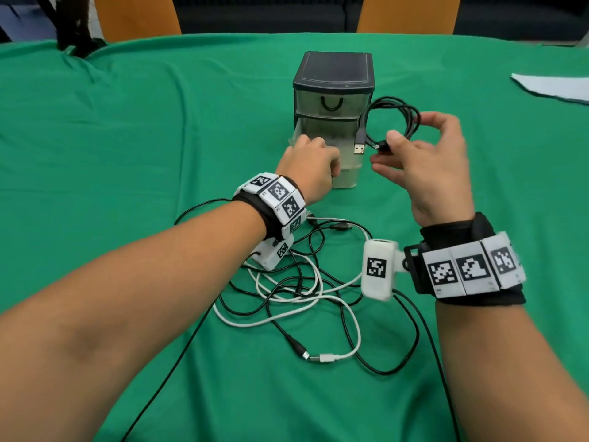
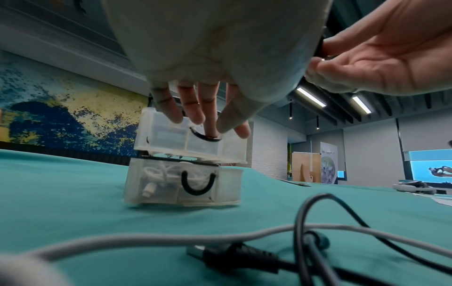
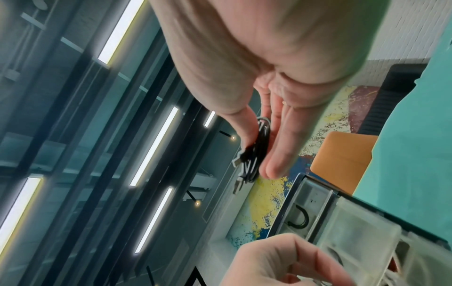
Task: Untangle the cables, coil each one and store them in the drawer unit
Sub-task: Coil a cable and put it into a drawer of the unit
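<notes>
two hands at work over a green cloth tabletop [image 1: 127, 129], read left to right. left hand [image 1: 310, 167] reaches to the front of the middle drawer [image 2: 186, 139] of the small drawer unit [image 1: 333, 78]; in the left wrist view one finger is hooked through that drawer's black loop handle [image 2: 204, 136], and the drawer stands pulled out. the unit has a dark frame and top with cloudy translucent plastic drawers, and the bottom drawer [image 2: 181, 185] holds a coiled white cable [image 2: 159, 174]. just right of the unit, the right hand [image 1: 424, 161] pinches a coiled black cable [image 1: 395, 119] between thumb and fingers, held in the air beside the open drawer, its metal usb plug [image 1: 359, 145] hanging down. nearer the person lies the tangle of black and white cables [image 1: 306, 288], thin, round, springy, loops overlapping, not yet sorted. judgement: the step in hand is dropping the black coil into the open drawer. to do it well, keep the drawer steady with the hooked finger, lower the coil flat with the loops pinched so it doesn't spring open, tuck both plugs inside the rim, then let go. light plastic unit may slide on the cloth if tugged.
</notes>
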Demonstrator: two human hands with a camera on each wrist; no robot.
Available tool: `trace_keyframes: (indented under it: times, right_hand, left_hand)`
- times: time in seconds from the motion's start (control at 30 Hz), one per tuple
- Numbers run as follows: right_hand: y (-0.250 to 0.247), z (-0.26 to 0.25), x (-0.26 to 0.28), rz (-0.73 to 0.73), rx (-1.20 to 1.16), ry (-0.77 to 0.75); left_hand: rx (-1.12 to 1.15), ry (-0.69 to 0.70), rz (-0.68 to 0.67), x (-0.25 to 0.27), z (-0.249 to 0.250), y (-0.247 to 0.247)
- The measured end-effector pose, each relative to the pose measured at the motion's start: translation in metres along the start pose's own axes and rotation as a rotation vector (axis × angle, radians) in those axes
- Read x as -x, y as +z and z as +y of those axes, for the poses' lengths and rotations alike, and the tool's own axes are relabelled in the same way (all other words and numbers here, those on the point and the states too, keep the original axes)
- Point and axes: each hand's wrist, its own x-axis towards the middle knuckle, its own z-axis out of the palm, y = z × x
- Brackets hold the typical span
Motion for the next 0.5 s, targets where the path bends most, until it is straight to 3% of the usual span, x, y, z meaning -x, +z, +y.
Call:
trace_keyframes:
  times: [0.3, 0.4, 0.5]
  right_hand:
    - [0.026, -0.004, -0.014, 0.043, -0.097, -0.024]
    - [0.034, 0.0, -0.021, 0.015, -0.086, 0.06]
    - [0.043, 0.001, -0.028, -0.038, 0.0, 0.163]
  left_hand:
    - [0.067, 0.041, 0.047, 0.015, -0.006, -0.011]
    - [0.173, -0.031, 0.138, 0.016, -0.018, -0.016]
    - [0.308, -0.194, 0.277, 0.016, -0.038, -0.02]
